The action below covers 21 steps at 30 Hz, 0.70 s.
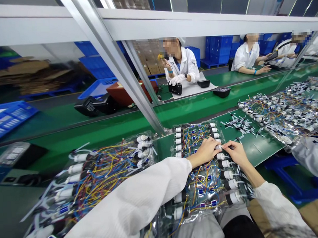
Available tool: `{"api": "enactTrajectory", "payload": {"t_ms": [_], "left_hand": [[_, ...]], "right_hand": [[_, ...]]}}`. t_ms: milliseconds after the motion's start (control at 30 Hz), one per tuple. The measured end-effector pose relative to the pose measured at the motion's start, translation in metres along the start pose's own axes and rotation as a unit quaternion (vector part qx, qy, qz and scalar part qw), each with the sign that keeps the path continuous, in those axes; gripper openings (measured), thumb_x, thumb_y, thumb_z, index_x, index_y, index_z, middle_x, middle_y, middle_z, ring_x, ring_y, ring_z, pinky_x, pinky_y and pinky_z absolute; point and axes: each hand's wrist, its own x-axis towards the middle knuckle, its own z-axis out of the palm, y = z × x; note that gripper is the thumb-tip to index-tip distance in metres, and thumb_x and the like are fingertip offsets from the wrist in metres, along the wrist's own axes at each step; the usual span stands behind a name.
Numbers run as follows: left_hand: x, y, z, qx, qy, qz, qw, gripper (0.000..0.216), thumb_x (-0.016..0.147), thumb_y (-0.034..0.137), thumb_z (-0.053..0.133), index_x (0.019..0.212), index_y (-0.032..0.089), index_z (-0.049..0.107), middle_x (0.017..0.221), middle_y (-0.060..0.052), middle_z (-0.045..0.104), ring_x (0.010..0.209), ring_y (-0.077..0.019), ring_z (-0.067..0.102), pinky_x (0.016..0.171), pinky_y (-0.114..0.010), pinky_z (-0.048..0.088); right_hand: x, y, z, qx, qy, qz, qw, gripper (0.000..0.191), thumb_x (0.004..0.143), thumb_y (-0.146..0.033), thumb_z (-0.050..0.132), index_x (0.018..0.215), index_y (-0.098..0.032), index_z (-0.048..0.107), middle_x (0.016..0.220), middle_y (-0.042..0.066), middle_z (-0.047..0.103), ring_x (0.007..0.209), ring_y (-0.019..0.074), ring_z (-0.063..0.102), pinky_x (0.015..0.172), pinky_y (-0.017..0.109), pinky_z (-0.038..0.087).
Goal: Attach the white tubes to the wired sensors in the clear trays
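Note:
A clear plastic tray (217, 190) lies in front of me on the green table, with rows of white cylindrical parts (228, 174) down both sides. Yellow and blue wires (197, 173) and small dark blue pieces (214, 203) fill its middle. Over the right-hand row, my left hand (208, 150) is closed, its fingers on one white cylinder. My right hand (236, 153) pinches at the outer end of that same cylinder. Whatever is between its fingertips is too small to make out.
Another wired tray (113, 156) lies to the left, and more trays (282, 110) sit at the right. Loose white strips (239, 124) are scattered behind the tray. A metal post (116, 61) slants up ahead. Co-workers in white coats (189, 59) sit across the green conveyor (200, 105).

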Motion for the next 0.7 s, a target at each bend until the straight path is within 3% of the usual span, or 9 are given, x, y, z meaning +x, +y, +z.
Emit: {"api": "enactTrajectory", "payload": {"t_ms": [400, 700], "left_hand": [[-0.001, -0.005, 0.005, -0.008, 0.006, 0.010, 1.000, 0.028, 0.102, 0.041, 0.066, 0.123, 0.024, 0.071, 0.112, -0.007, 0.069, 0.116, -0.0254, 0.059, 0.098, -0.040, 0.042], [0.000, -0.008, 0.007, -0.021, 0.018, 0.006, 1.000, 0.029, 0.098, 0.042, 0.072, 0.122, 0.025, 0.074, 0.111, -0.006, 0.070, 0.113, -0.0251, 0.060, 0.097, -0.039, 0.042]], "right_hand": [[0.001, -0.009, -0.005, -0.118, -0.042, -0.098, 0.987, 0.015, 0.090, -0.024, 0.063, 0.085, -0.024, 0.077, 0.090, 0.004, 0.077, 0.088, 0.0222, 0.071, 0.084, 0.036, 0.053], [-0.002, -0.005, -0.004, -0.055, -0.024, -0.026, 0.998, 0.015, 0.086, -0.036, 0.071, 0.082, -0.022, 0.072, 0.087, 0.004, 0.077, 0.084, 0.0230, 0.071, 0.082, 0.036, 0.054]]}}
